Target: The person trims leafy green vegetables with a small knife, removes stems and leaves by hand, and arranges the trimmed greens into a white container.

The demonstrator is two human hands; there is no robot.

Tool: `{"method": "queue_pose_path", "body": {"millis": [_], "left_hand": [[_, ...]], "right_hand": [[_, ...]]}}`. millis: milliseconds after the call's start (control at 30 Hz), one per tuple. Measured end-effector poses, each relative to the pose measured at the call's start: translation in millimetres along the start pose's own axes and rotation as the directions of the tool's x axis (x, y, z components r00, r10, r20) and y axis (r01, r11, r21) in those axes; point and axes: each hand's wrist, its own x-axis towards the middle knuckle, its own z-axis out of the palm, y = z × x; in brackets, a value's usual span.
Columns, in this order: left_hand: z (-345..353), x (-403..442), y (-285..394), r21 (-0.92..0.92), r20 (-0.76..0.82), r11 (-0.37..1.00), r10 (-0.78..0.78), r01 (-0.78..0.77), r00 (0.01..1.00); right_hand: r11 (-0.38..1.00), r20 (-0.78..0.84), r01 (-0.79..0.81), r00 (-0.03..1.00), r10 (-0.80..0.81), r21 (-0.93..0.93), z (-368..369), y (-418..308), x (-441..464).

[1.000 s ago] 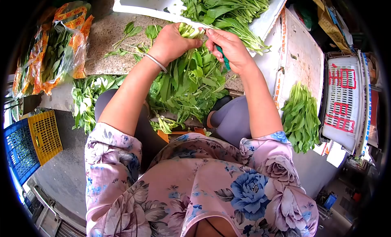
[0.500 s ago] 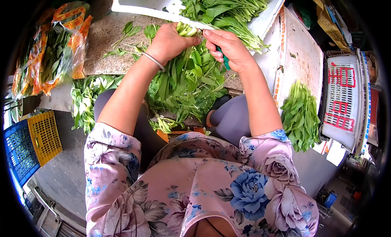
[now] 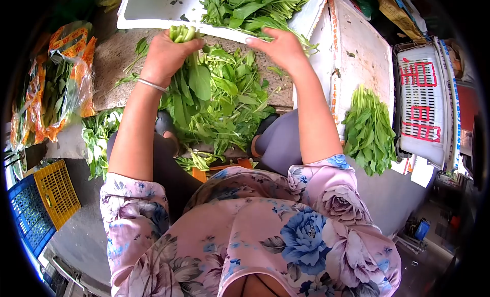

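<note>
My left hand (image 3: 167,54) is wrapped round a bunch of leafy greens (image 3: 195,82), with the pale cut stems up past the thumb and the leaves hanging down. At the front rim of a white foam box (image 3: 153,24), my right hand (image 3: 282,49) has its thumb and fingers apart. It is close to the greens (image 3: 255,8) lying in that box; whether the fingertips touch them I cannot tell. Below and between the hands, loose greens (image 3: 229,92) are heaped on a speckled stone slab (image 3: 109,67).
On the right, a bunch of greens (image 3: 368,128) rests against a white foam panel (image 3: 360,52), beside a white plastic crate (image 3: 421,113). To the left are plastic-bagged greens (image 3: 61,77), more greens (image 3: 99,138), a yellow crate (image 3: 57,192) and a blue crate (image 3: 29,215).
My left hand has moved left with the bunch, away from my right hand. The right hand has opened at the box rim, and the dark green item it had is out of sight.
</note>
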Motion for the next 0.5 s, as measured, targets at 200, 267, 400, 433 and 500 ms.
{"method": "queue_pose_path", "body": {"millis": [200,267,400,433,500], "left_hand": [[-6,-4,-2,-0.029,0.029,0.999,0.025,-0.024,0.999],[-3,-9,6,0.066,0.0,0.998,0.024,-0.023,1.0],[0,-3,4,0.109,0.001,0.992,0.061,-0.061,0.998],[2,-1,2,0.109,-0.007,0.992,0.058,-0.057,0.998],[5,2,-3,0.157,-0.015,0.976,0.154,-0.15,0.988]], "right_hand": [[0.958,-0.584,-0.216,0.809,0.068,-0.189,-65,76,12],[0.948,-0.165,-0.271,0.94,0.298,0.17,-65,109,25],[0.953,-0.361,-0.206,0.891,0.276,0.223,-73,64,6],[0.913,-0.436,0.011,0.881,0.184,0.409,-74,52,-1],[0.715,-0.525,0.305,0.845,0.101,0.629,-75,29,-12]]}}
